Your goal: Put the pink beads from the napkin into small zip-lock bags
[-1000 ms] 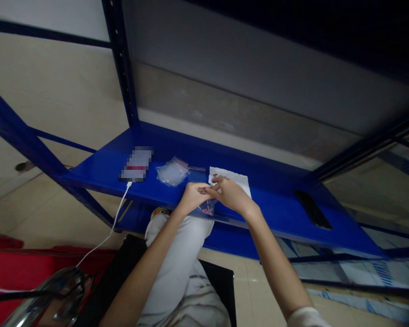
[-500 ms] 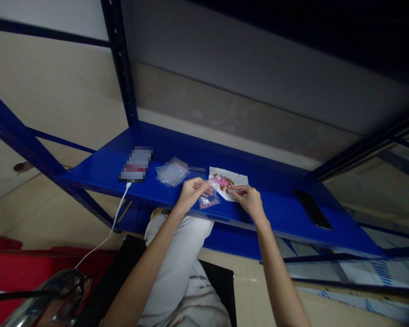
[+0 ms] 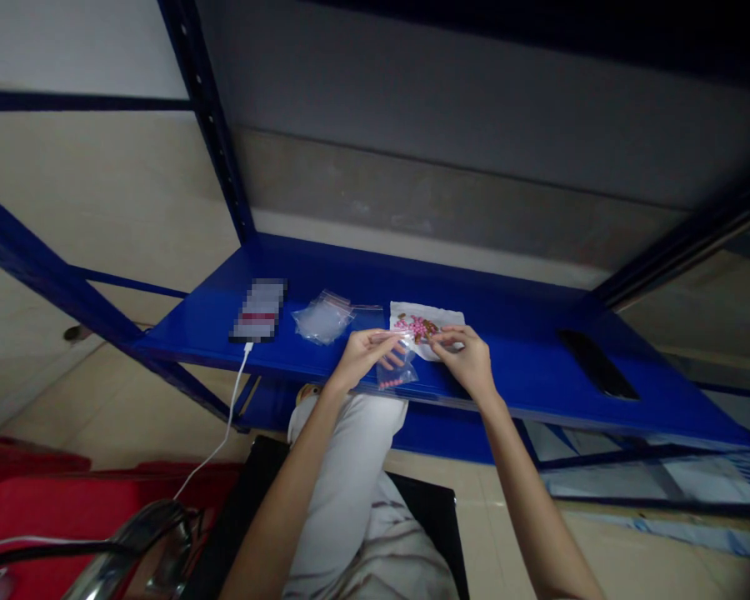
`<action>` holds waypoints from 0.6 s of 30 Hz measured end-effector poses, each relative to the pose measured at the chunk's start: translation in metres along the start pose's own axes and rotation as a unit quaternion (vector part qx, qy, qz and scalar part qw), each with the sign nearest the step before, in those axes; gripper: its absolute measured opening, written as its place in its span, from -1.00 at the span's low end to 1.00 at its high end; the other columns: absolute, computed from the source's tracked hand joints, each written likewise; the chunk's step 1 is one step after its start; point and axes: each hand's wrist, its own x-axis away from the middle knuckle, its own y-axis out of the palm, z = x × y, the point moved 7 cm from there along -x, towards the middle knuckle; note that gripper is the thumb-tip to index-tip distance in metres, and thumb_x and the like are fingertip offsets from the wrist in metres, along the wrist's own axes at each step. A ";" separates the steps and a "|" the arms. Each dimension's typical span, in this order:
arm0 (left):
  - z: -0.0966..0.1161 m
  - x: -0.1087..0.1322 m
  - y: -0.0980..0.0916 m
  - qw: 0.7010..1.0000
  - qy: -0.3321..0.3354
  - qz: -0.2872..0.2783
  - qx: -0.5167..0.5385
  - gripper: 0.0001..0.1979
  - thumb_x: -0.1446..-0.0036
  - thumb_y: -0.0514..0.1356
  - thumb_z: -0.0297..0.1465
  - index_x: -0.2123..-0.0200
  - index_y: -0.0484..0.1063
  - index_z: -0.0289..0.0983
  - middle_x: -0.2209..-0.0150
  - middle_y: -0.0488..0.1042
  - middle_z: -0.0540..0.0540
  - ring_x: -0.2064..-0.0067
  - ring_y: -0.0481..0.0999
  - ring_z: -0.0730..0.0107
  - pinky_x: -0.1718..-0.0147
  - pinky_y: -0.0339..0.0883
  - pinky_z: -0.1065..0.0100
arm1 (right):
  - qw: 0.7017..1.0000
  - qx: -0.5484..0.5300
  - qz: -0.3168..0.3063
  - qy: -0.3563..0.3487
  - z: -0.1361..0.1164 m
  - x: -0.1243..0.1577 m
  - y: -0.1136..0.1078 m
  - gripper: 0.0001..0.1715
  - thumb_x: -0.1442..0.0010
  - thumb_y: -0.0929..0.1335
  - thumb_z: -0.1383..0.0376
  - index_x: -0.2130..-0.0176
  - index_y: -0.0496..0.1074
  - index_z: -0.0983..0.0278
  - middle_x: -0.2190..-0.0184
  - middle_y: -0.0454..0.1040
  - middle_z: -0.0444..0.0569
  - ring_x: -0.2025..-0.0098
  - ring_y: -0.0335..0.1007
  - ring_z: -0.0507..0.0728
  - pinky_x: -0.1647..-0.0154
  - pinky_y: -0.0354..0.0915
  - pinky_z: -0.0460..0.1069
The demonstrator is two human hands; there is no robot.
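Note:
A small clear zip bag (image 3: pixel 405 372) hangs from the fingertips of my left hand (image 3: pixel 363 357), which pinches it near its top. Several pink beads (image 3: pixel 390 384) lie along the bottom of the bag. Just right of the bag, my right hand (image 3: pixel 466 357) has its thumb and fingers pinched together over the near right part of a white sheet (image 3: pixel 445 317). Whatever those fingertips may hold is too small to make out. On the sheet lies a loose pile of pink and brown beads (image 3: pixel 416 327), partly behind my right fingers.
Left of my hands, a pile of clear zip bags (image 3: pixel 325 319) lies on the blue shelf (image 3: pixel 325 260). A phone (image 3: pixel 259 310) with a white cable (image 3: pixel 230 417) is farther left. A dark phone (image 3: pixel 597 364) lies at the right. Blue uprights (image 3: pixel 216 125) frame the shelf.
The camera view has shifted slightly. My left hand and the bag have moved a little to the right along the sheet's near side. My right hand remains over the sheet, its fingers slightly shifted.

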 end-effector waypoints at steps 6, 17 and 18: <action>-0.005 0.005 0.011 0.994 -0.052 -0.082 -0.050 -0.72 0.11 0.28 -0.26 0.45 0.44 -0.40 0.60 0.49 -0.07 0.59 0.46 0.49 0.63 0.29 0.54 | 0.989 -0.086 -0.029 -0.120 -0.045 0.004 -0.019 -0.83 -0.04 0.37 0.19 0.36 0.51 0.22 0.16 0.38 0.02 0.11 0.35 0.17 0.34 0.32 -0.03; -0.005 0.011 0.021 0.972 -0.078 -0.187 -0.118 -0.79 0.11 0.28 -0.31 0.47 0.48 -0.37 0.62 0.47 -0.04 0.62 0.42 0.52 0.64 0.24 0.53 | 0.958 -0.005 -0.187 -0.220 -0.089 0.024 -0.018 -0.86 -0.08 0.35 0.21 0.32 0.51 0.15 -0.03 0.26 -0.03 0.08 0.35 0.17 0.12 0.30 0.03; -0.005 0.012 0.022 0.971 -0.081 -0.194 -0.117 -0.78 0.11 0.28 -0.31 0.46 0.48 -0.38 0.60 0.48 -0.05 0.61 0.43 0.51 0.63 0.24 0.53 | 0.957 0.004 -0.185 -0.224 -0.091 0.024 -0.018 -0.86 -0.08 0.36 0.21 0.33 0.52 0.15 -0.03 0.26 -0.03 0.09 0.35 0.17 0.13 0.30 0.03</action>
